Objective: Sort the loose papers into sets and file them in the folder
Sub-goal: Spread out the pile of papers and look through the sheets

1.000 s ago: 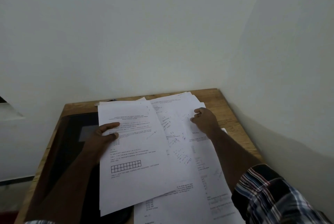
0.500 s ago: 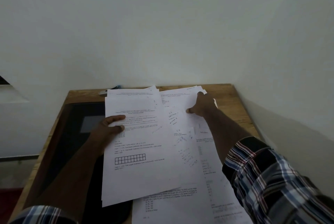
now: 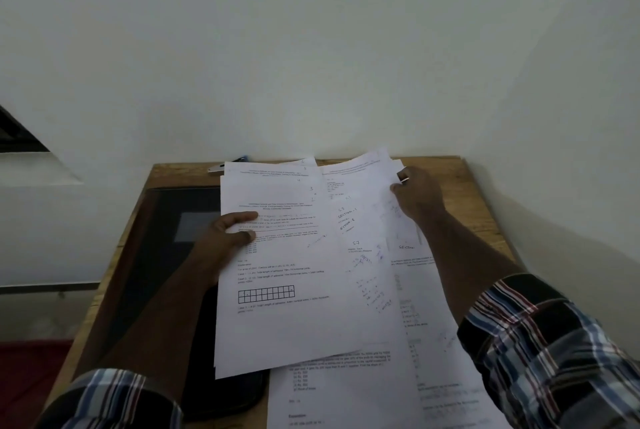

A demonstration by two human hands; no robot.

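A fanned stack of printed white sheets (image 3: 287,307) lies over a black folder (image 3: 166,255) on the left of the wooden desk (image 3: 474,207). My left hand (image 3: 221,241) grips the stack's left edge, thumb on top. More loose papers (image 3: 367,255) with handwritten notes spread to the right and toward me. My right hand (image 3: 415,196) reaches to their far end and pinches the top corner of a sheet, which lifts slightly off the pile.
A pen or clip with a blue tip (image 3: 228,165) lies at the desk's back edge behind the papers. White walls close the desk at the back and right. A dark red surface (image 3: 27,376) shows below left.
My right hand moved further away along the right pile to its top corner and took hold of a sheet. The left hand kept its grip on the stack.
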